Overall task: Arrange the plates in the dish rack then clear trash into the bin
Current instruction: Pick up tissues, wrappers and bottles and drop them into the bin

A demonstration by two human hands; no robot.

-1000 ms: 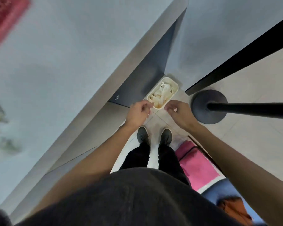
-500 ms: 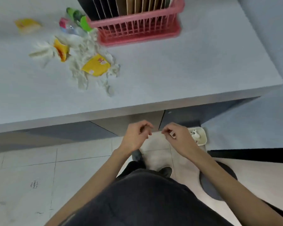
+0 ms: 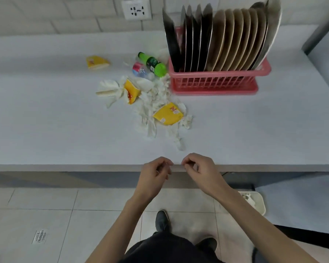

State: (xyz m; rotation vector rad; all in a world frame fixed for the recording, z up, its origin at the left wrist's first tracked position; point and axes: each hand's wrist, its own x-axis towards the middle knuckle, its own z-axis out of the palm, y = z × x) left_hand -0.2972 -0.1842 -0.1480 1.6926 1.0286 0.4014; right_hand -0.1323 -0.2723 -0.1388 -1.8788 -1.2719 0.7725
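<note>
Several dark and beige plates [image 3: 222, 37] stand upright in the pink dish rack [image 3: 215, 82] at the counter's back right. Left of the rack lies trash: crumpled white tissues [image 3: 156, 111], yellow wrappers [image 3: 168, 113], a green bottle [image 3: 153, 63] and a clear bottle with a pink label [image 3: 139, 70]. A cream bin [image 3: 258, 203] with tissues in it stands on the floor at the right, under the counter. My left hand [image 3: 155, 175] and my right hand [image 3: 198, 170] hover side by side at the counter's front edge, fingers curled, holding nothing.
The white counter [image 3: 55, 130] spans the view, with a wall socket [image 3: 136, 9] behind it. One more yellow wrapper [image 3: 96, 62] lies apart at the back left. A floor drain [image 3: 40, 236] sits in the tiles at lower left. My shoes [image 3: 161, 220] stand close to the counter.
My view has swung up from the floor bin to the counter. Both hands have risen from the bin to the counter's front edge, still curled and holding nothing.
</note>
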